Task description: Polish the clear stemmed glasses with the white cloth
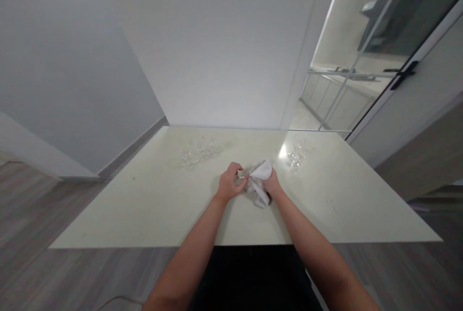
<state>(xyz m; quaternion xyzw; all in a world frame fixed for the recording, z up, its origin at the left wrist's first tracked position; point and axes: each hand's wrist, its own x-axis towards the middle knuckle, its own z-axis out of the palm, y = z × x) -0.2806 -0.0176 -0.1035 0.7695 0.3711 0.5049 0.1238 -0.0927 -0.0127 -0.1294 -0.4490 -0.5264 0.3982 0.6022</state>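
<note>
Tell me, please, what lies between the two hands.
In the head view, a white cloth and small clear object lie between the left hand and right hand.

Black clothing [253, 279], bare forearms [202, 231] tapering to the wrists.

On the table [144, 214], clustered pieces [201, 153] lie left and other pieces [297, 155] right (both behind the cloth [261, 171]).

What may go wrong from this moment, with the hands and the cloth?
The small clear item might slip: the left hand seems to pinch it. The white cloth bunched in the right hand might snag it. The clear pieces farther back might be bumped, being hard to see on the pale table.
</note>
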